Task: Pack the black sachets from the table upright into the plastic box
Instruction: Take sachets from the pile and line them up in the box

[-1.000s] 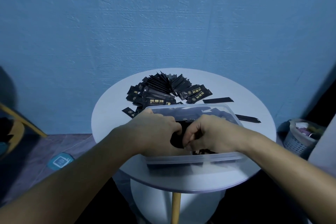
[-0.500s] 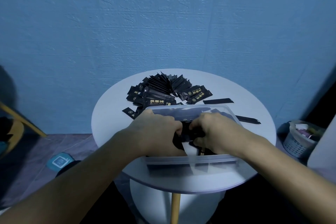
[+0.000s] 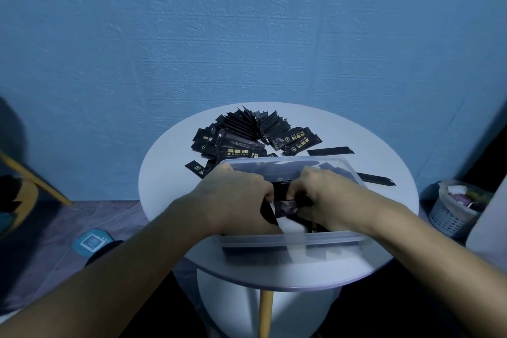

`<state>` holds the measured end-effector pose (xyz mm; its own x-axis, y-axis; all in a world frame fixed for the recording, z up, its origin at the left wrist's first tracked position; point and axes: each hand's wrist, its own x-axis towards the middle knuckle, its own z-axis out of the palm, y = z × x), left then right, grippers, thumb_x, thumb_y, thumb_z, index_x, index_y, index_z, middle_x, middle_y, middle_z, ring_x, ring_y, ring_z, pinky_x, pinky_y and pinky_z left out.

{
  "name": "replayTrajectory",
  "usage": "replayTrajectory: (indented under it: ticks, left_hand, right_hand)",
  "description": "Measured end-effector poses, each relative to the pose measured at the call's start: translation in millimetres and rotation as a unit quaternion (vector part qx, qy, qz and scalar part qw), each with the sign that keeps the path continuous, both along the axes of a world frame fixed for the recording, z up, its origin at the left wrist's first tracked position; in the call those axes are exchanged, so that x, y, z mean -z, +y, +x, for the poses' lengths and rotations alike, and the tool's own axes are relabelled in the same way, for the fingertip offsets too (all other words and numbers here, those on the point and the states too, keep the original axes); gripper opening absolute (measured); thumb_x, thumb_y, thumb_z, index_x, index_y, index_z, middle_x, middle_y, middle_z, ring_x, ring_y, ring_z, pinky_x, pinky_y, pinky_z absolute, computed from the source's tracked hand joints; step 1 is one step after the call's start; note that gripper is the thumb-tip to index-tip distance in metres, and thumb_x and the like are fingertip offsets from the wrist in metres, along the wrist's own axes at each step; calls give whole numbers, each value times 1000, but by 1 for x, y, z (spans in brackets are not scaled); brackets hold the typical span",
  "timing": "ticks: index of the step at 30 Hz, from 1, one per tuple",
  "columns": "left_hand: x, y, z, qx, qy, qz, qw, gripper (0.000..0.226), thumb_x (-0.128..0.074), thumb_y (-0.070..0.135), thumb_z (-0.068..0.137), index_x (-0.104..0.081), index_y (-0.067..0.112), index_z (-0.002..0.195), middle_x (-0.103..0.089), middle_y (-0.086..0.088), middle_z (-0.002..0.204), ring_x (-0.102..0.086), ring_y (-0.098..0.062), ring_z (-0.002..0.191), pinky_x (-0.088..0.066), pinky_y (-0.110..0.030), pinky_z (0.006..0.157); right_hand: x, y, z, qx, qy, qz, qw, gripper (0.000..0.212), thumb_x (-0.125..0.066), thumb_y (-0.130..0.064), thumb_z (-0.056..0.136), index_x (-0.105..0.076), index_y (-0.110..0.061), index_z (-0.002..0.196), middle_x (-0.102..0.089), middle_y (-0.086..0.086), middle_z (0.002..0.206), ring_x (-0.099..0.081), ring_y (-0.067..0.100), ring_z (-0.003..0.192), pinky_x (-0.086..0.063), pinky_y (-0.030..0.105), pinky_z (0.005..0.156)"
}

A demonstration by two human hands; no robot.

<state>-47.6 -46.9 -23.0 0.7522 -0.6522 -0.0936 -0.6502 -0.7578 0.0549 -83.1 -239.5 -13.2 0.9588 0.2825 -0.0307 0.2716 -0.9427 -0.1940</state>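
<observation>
Currently, sachets (image 3: 285, 204) are gripped inside box (image 3: 288, 239) by left hand (image 3: 236, 200) and right hand (image 3: 337, 200), both clenched; pile (image 3: 247, 134) is heaped behind box.

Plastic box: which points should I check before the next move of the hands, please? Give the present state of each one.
1. The plastic box sits fully on the table: ok.
2. The left hand and the right hand both grip the held sachets inside the box: ok.
3. The held sachets stand upright: cannot tell, the hands cover them.
4. Free room in the box for more: cannot tell.
5. All sachets from the table are packed: not ok, a pile lies behind the box.
</observation>
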Motion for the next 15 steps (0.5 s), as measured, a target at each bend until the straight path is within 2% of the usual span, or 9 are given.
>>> replayTrajectory:
  ticks: [2, 4, 7, 9, 11, 13, 15]
  left_hand:
    - [-2, -1, 1, 5, 11, -21, 1000, 43, -67, 63, 87, -57, 32, 116, -49, 14, 101, -44, -11, 90, -31, -21, 71]
    - [0, 0, 1, 11, -20, -21, 1000, 42, -65, 63, 87, -58, 32, 115, -50, 15, 100, -44, -11, 89, -30, -26, 80]
    - [-4, 2, -1, 17, -44, -14, 999, 41, -64, 68, 85, -59, 36, 110, -53, 17, 97, -50, -11, 89, -31, -30, 84]
    - [-4, 2, -3, 13, -47, -19, 999, 40, -65, 70, 83, -59, 38, 107, -53, 18, 95, -53, -11, 91, -33, -32, 86]
    - [-4, 3, -4, 13, -46, -18, 999, 38, -66, 68, 84, -59, 39, 107, -52, 19, 95, -54, -12, 93, -35, -35, 89]
    - [-4, 2, -2, 10, -49, -16, 999, 36, -66, 67, 84, -59, 39, 107, -52, 18, 95, -51, -12, 91, -36, -35, 90]
    - [-7, 2, -4, 6, -27, -19, 999, 38, -67, 66, 85, -58, 37, 108, -52, 17, 96, -50, -12, 89, -34, -28, 83]
  right_hand:
    - [1, -1, -1, 3, -21, 7, 1000, 12, -69, -25, 85, -71, -31, 95, -49, -12, 93, -55, 13, 91, -50, 33, 84]
    - [1, -3, 0, 18, -50, 41, 998, 13, -71, -20, 85, -71, -30, 93, -54, -10, 98, -55, 13, 93, -49, 33, 85]
    - [-4, -3, 0, 26, -110, 158, 981, 19, -78, -15, 82, -71, -33, 84, -59, -9, 92, -59, 14, 87, -50, 35, 81]
    - [-7, -3, -1, 32, -138, 230, 963, 28, -81, -16, 81, -66, -37, 72, -62, -10, 81, -59, 9, 77, -48, 27, 73]
    - [-10, -1, -3, 50, -123, 292, 947, 33, -81, -17, 83, -60, -32, 62, -59, -12, 66, -54, 6, 63, -44, 21, 64]
    - [-12, 0, -3, 70, -89, 367, 923, 31, -79, -14, 86, -58, -16, 63, -55, -5, 58, -56, 9, 55, -47, 28, 61]
    - [-13, -1, -2, 102, -31, 429, 897, 28, -79, -10, 86, -58, -5, 68, -59, 6, 55, -64, 17, 51, -51, 33, 57]
